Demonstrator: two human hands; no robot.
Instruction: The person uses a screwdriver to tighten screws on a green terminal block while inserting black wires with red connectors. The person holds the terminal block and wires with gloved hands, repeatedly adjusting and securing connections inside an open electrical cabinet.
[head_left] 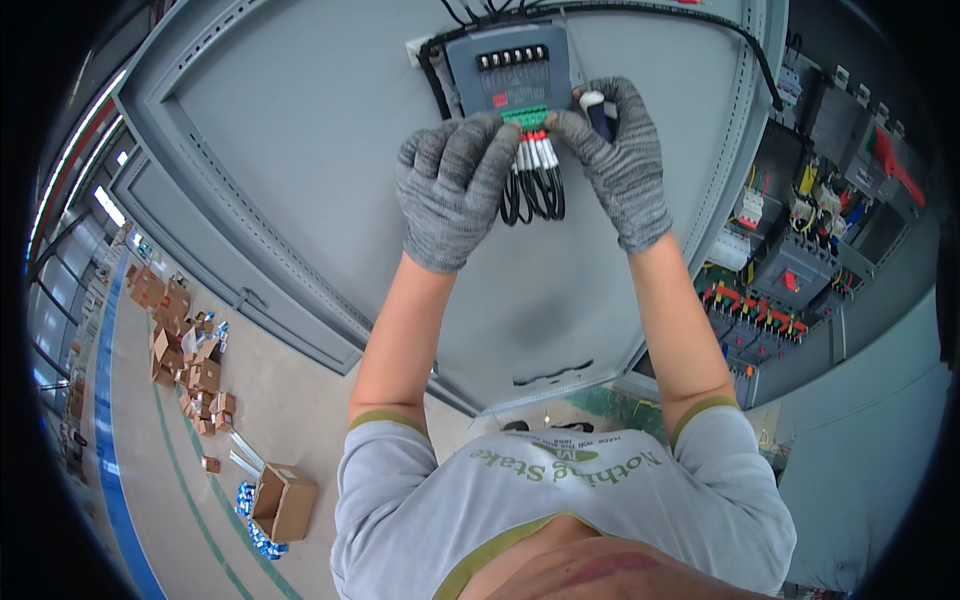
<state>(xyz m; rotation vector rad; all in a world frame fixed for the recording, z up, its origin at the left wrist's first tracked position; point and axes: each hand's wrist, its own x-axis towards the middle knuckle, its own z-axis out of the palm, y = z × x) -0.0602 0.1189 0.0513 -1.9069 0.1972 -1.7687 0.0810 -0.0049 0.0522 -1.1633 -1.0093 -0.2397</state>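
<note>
A grey-blue box-shaped device (505, 75) is mounted on the inner face of a grey cabinet door. Along its lower edge sits a green terminal block (526, 117), from which several black wires (534, 197) with white and red sleeves hang in loops. My left hand (452, 188), in a grey knit glove, pinches the left end of the block with thumb and fingers. At the other end, the thumb of my gloved right hand (628, 170) presses on the block. That same hand keeps a screwdriver (599, 116) with a dark blue and white handle tucked in its curled fingers; its shaft is hidden.
A black cable bundle (690, 14) runs over the door's top. To the right, the open cabinet holds breakers (792, 272) and coloured wiring. Another grey door panel (215, 245) stands left. Cardboard boxes (287, 505) lie on the floor at lower left.
</note>
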